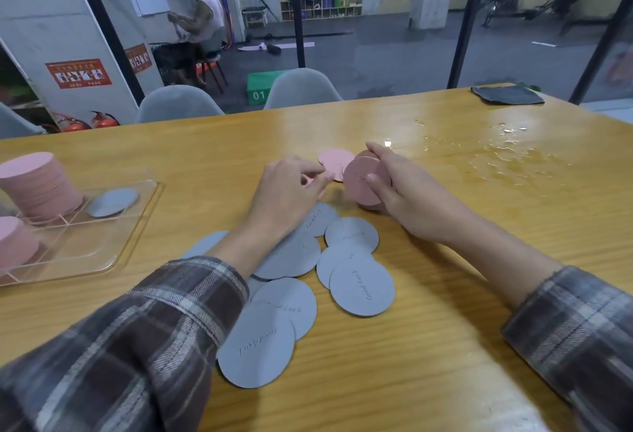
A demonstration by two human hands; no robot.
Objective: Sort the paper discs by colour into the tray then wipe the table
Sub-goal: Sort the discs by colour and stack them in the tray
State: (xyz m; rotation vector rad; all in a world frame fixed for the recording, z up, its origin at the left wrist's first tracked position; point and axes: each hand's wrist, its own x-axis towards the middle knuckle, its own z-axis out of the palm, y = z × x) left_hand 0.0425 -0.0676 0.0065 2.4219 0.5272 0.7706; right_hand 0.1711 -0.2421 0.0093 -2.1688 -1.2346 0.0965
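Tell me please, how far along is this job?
Done: two pink stacks and one grey disc sit in the tray. In hand: the right hand holds a pink pile; the left hand pinches a loose pink disc. Left: scattered grey discs, spilled water, unused cloth.

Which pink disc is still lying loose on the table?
The pink disc flat by the left hand; the rest are stacked in the tray or held in the right hand.

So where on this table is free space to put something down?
Bare wood lies between the tray and the grey discs, and on the near side between those discs and the right sleeve. The middle is crowded with grey discs; beyond the right hand and its pink discs the spill wets the wood.
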